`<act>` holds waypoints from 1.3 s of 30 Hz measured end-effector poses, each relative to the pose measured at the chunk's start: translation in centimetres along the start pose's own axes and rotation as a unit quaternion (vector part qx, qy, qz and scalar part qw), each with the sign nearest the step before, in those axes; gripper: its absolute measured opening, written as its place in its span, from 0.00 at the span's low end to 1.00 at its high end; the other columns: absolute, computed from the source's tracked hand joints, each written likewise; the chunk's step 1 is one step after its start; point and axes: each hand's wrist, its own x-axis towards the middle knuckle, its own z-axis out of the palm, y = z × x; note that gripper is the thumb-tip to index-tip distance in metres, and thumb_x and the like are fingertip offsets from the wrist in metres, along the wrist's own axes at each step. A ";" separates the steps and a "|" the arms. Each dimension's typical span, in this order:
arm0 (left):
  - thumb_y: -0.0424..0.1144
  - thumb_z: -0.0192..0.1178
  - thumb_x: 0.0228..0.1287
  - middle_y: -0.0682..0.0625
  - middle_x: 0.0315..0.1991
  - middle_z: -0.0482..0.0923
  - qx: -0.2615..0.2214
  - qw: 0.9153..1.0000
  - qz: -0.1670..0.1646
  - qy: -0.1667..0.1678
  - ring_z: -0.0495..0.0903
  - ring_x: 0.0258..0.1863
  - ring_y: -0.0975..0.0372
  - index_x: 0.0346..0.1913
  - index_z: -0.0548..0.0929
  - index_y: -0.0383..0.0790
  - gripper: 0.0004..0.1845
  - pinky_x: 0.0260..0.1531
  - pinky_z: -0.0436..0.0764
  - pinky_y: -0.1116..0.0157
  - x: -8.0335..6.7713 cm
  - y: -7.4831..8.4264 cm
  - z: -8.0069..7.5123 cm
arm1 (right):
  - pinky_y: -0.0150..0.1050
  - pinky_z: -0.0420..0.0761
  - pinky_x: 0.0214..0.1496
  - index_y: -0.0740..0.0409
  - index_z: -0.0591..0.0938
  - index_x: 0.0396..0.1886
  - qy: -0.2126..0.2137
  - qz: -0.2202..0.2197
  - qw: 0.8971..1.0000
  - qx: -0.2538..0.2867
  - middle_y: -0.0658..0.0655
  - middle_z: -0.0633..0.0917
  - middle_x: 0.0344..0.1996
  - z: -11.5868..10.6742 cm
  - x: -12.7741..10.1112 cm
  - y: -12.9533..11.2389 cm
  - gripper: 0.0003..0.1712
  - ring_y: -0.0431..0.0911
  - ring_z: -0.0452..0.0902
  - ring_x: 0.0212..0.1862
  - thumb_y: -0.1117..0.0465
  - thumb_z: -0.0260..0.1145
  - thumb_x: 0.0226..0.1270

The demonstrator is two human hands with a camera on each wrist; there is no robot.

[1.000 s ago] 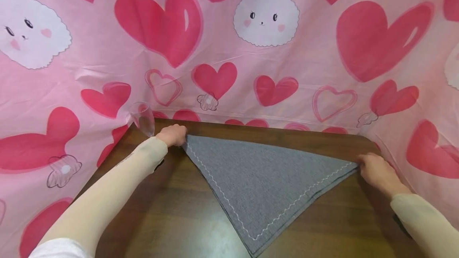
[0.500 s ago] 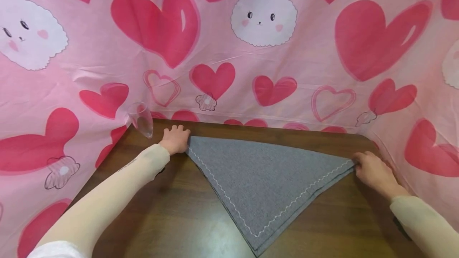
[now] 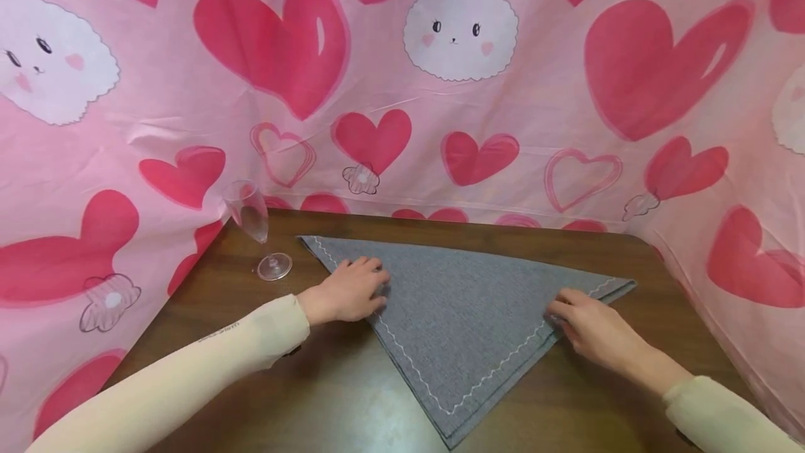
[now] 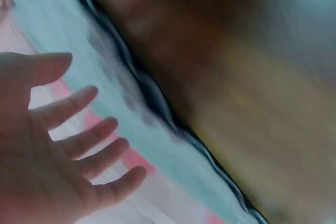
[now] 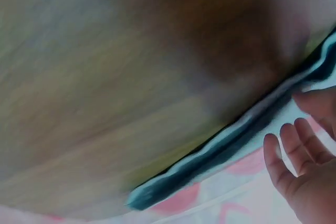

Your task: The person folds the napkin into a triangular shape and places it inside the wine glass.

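1. Grey cloth (image 3: 465,320), folded into a triangle with white zigzag stitching along two edges, lies flat on the brown wooden table (image 3: 302,390); its point aims toward 6 o'clock and its long edge runs across the far side.
2. Wrist views are badly blurred — the cloth shows there only as a pale streak with a dark border (image 4: 157,114), and again as a smeared band (image 5: 226,150), so the weave and stitching cannot be made out.
3. Both sleeves are cut off by the lower frame edge in the head view, and the cloth's lowest tip sits right at that edge.
4. Left hand (image 3: 349,292) rests on the cloth's stitched edge at about 9 o'clock from the cloth's middle; its fingers (image 4: 79,140) are spread apart and nearly straight, gripping nothing.
5. Right hand (image 3: 591,331) lies on the opposite stitched edge at about 3 o'clock, fingers (image 5: 286,161) extended and slightly apart, flat against the fabric rather than curled round it.
6. Clear stemmed glass (image 3: 254,226) stands at roughly 10 o'clock from the cloth, near the table's far left corner — apart from the left hand.
7. Pink backdrop (image 3: 402,89) with red hearts and white rabbits hangs behind and around the table.
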 end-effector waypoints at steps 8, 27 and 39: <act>0.54 0.69 0.71 0.58 0.57 0.76 -0.056 0.983 0.170 -0.038 0.73 0.61 0.63 0.52 0.86 0.53 0.14 0.60 0.73 0.52 -2.1 5.1 2.0 | 0.43 0.81 0.33 0.51 0.87 0.39 0.012 -0.070 0.997 0.010 0.44 0.76 0.35 0.8 0.4 -2.1 0.20 0.41 0.77 0.34 0.73 0.79 0.46; 0.48 0.66 0.75 0.63 0.51 0.77 0.038 0.946 0.322 -0.007 0.73 0.50 0.70 0.52 0.87 0.60 0.07 0.47 0.74 0.66 -2.7 9.9 3.8 | 0.38 0.81 0.31 0.51 0.88 0.34 0.031 -0.069 0.997 0.032 0.44 0.78 0.35 0.8 -0.9 -2.0 0.21 0.37 0.78 0.32 0.76 0.81 0.43; 0.46 0.63 0.76 0.64 0.44 0.78 0.067 0.948 0.310 0.029 0.76 0.46 0.70 0.48 0.85 0.58 0.04 0.40 0.75 0.66 -3.0 11.1 3.7 | 0.43 0.85 0.34 0.51 0.87 0.35 0.032 -0.054 0.998 0.011 0.46 0.81 0.38 0.6 -1.2 -2.2 0.21 0.41 0.81 0.35 0.75 0.81 0.44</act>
